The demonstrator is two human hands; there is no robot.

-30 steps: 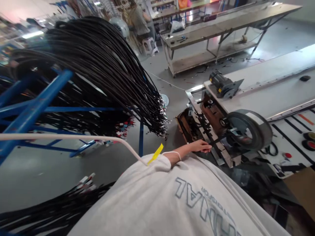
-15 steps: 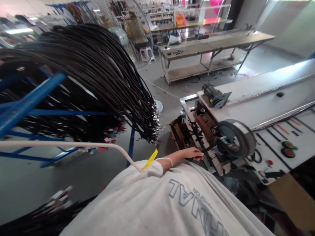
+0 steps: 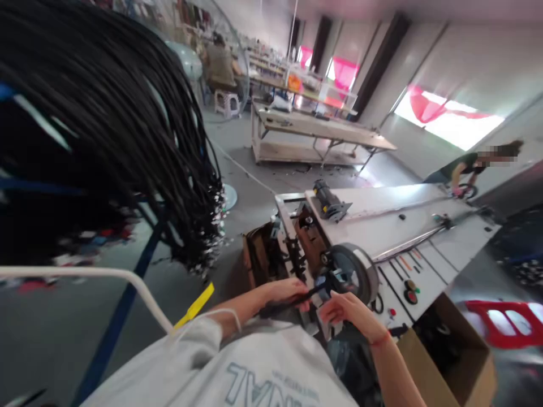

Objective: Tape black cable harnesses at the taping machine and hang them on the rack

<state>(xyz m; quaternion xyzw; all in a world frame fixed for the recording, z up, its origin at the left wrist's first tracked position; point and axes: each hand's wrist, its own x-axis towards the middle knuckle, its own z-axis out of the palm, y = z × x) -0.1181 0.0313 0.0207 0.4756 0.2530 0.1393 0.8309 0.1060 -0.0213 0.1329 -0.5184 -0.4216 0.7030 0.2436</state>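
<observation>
Left hand (image 3: 288, 291) is closed round a black cable (image 3: 278, 307). Right hand (image 3: 348, 311) is loosely curled just beside it at 3 o'clock, and its grip is unclear. Both are at the near end of one white machine table (image 3: 382, 226), which stands on a grey concrete floor (image 3: 51, 328) in a long workshop. One grey wheel (image 3: 354, 271) sits at 1 o'clock of the hands, one cardboard box (image 3: 458, 350) at 4, and one red crate (image 3: 509, 322) at 3. A hanging bundle of black cables (image 3: 106, 124) blocks 10 o'clock. One co-worker (image 3: 462, 167) bends at 2.
</observation>
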